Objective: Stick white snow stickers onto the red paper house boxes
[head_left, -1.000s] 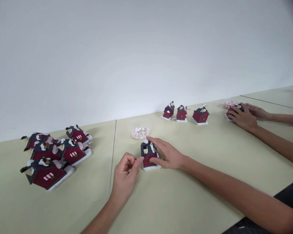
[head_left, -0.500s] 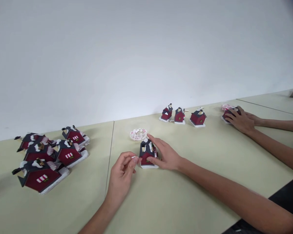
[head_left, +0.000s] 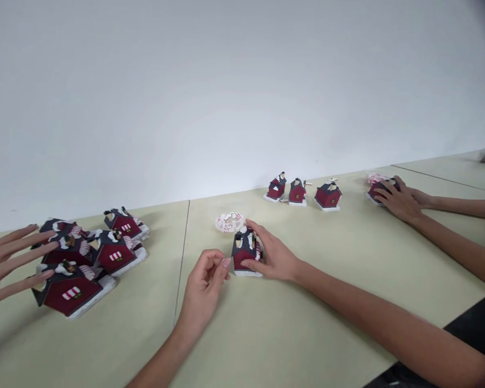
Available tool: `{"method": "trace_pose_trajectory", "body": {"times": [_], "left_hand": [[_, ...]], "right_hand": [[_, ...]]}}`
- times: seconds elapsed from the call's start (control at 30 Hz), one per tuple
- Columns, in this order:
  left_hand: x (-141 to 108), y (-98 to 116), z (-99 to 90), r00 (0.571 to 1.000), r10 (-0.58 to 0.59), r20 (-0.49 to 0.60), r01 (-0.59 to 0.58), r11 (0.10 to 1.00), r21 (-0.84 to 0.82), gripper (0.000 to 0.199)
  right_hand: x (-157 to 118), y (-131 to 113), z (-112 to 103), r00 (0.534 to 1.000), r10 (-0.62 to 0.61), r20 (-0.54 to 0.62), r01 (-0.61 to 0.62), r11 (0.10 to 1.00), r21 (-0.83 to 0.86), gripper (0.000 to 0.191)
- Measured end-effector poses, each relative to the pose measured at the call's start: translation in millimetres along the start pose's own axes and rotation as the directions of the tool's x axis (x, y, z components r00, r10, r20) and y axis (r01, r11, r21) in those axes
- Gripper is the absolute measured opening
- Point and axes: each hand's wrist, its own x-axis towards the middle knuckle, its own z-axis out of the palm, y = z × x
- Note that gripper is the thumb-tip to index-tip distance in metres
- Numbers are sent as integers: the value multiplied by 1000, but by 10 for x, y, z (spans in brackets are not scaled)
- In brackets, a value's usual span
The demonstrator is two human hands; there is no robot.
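My right hand (head_left: 277, 256) is wrapped round the right side of a small red model house (head_left: 243, 257), which has a dark snow-patched roof and a white base. Just left of that house, my left hand (head_left: 210, 272) has its fingers curled, thumb against forefinger, apart from the wall; whatever is pinched there is hidden. Behind the house lies a clear round dish (head_left: 229, 230) holding small white and red-striped pieces.
Several similar houses (head_left: 73, 293) crowd together at the left, where another person's spread hand (head_left: 8, 264) reaches over them. Three more houses (head_left: 328, 198) stand near the wall. At the right, a co-worker's hands (head_left: 400, 199) hold a house (head_left: 378, 189) beside a bag of pinkish pieces (head_left: 375, 178).
Another person's hand has come in from the left over the grouped houses. The small white piece between my left fingertips has gone out of sight. My right hand stays on the house.
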Motion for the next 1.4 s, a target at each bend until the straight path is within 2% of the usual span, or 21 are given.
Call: {"method": "trace_pose_trajectory", "body": {"times": [0.17,0.47,0.6,0.77,1.0,1.23,1.4], "left_hand": [[-14,13,12,999,13,34,-12,1000,-11,22],[-12,13,23,994,9,105,-8,1000,-8,22],[-30,25,19,989,15,150,-21,999,43,21],[-38,43,23,983,46,177,-66,992,111,19],[-40,50,43,986,17,167,-32,996,83,18],[-43,38,49,993,5,117,-12,998,60,19],[-27,18,43,998,15,56,-18,998,58,21]], "right_hand": [[1,-4,0,1000,-28,2,28,1000,-7,84],[1,14,27,1000,-14,25,15,999,-41,96],[16,26,29,998,6,63,-3,999,-41,102],[23,4,33,999,8,54,-6,999,-36,101],[4,-8,45,999,-2,49,5,999,-54,100],[-5,-10,20,996,-53,67,59,994,-88,112],[-10,-97,31,998,-15,54,20,995,-93,104]]}}
